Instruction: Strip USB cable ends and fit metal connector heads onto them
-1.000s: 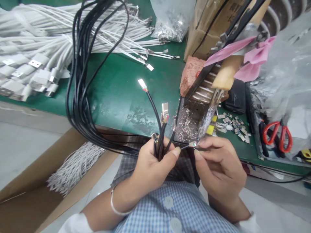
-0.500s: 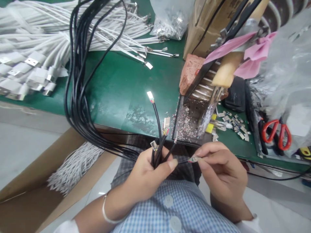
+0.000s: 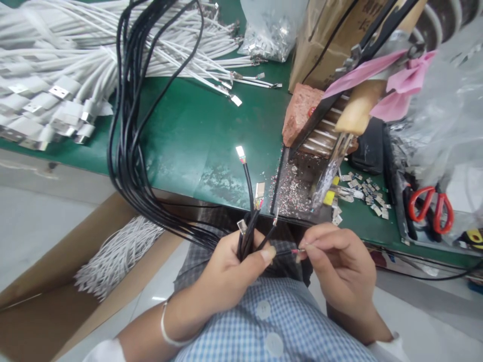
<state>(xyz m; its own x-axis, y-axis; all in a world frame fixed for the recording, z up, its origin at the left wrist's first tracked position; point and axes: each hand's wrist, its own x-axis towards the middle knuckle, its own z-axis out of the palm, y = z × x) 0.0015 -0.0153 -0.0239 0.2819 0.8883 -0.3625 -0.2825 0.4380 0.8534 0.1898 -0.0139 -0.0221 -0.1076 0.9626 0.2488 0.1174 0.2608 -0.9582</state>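
Note:
My left hand is closed around the ends of several black cables, whose loops lie over the table edge and up across the white cables. Small metal connectors with coloured wires stick up from this fist; one connector stands in the middle and another connector reaches higher on its cable. One cable end points right, and there my right hand pinches its tip between thumb and forefinger. Red wire shows just before the fingertips, which hide most of that connector.
White USB cables are heaped at the left of the green table. A soldering stand with a brick is at right, near loose connectors and red-handled pliers. A cardboard box with white cables stands below left.
My right fingers have shifted slightly on the connector of the right-pointing cable, which now looks turned, with more red wire showing. The whole view has moved a little. My left hand keeps its hold.

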